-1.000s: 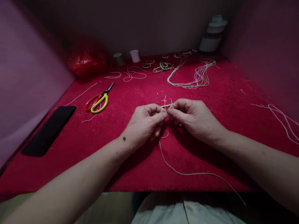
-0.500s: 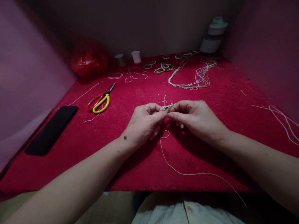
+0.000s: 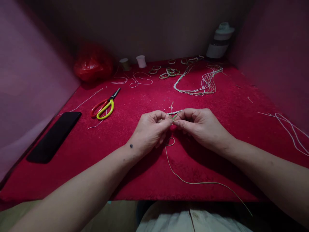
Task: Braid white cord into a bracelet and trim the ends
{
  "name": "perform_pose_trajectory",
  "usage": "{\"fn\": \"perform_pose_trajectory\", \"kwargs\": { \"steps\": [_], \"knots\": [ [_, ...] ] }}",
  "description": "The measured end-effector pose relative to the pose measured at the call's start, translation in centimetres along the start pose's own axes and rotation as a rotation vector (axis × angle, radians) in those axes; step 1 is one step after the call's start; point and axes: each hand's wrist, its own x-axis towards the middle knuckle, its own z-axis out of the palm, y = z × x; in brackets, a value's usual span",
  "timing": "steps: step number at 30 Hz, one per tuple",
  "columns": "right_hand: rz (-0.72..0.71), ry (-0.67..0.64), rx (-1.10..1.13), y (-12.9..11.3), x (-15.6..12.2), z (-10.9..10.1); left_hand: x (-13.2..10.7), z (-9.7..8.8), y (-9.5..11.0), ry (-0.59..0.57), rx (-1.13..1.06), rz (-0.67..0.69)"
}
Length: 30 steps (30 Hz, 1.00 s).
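Observation:
Near the middle of the red cloth, my left hand [image 3: 153,128] and my right hand [image 3: 204,127] meet fingertip to fingertip. Both pinch a small braided cord bracelet [image 3: 175,113] in white and green, its far side arching behind the fingertips. A short cord end sticks up from it beside my left fingers. From below my hands a long thin beige cord [image 3: 183,181] loops once, then runs right and over the table's front edge. My fingers hide the exact spot being gripped.
Left lie red-and-yellow scissors [image 3: 105,109] and a black phone [image 3: 54,137]. At the back are a red plastic bag [image 3: 93,66], two thread spools [image 3: 141,61], finished braided loops [image 3: 169,73], a cord bundle [image 3: 193,91] and a bottle [image 3: 218,43]. Loose white cord [image 3: 291,127] lies right.
The view has shifted slightly, so everything sits a little lower. My right fingers have curled in more; both hands still pinch the bracelet, and more of its braid shows behind them.

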Motion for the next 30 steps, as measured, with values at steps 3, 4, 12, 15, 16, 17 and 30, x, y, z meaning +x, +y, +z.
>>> {"fn": "perform_pose_trajectory", "kwargs": {
  "steps": [3,4,12,15,16,17,30],
  "knots": [
    [0.001,-0.019,-0.028,0.0,0.0,-0.1,-0.1,0.2,0.1,-0.003,-0.008,0.001],
    [-0.003,-0.027,-0.035,0.0,0.0,-0.2,-0.1,0.2,0.1,-0.002,-0.012,0.005],
    [-0.026,-0.076,-0.085,0.4,0.1,-0.3,0.0,0.0,-0.1,0.015,-0.034,0.018],
    [-0.011,-0.113,-0.088,0.1,0.1,-0.4,0.1,-0.2,-0.3,0.02,-0.031,0.021],
    [-0.003,-0.128,-0.087,0.0,0.1,-0.4,0.1,-0.3,-0.3,0.023,-0.029,0.024],
    [0.007,-0.145,-0.084,-0.1,0.1,-0.5,0.1,-0.3,-0.4,0.028,-0.025,0.029],
    [0.112,0.185,0.005,-1.1,0.7,-1.7,-0.1,-0.1,-0.2,0.027,-0.009,0.073]
  ]
}}
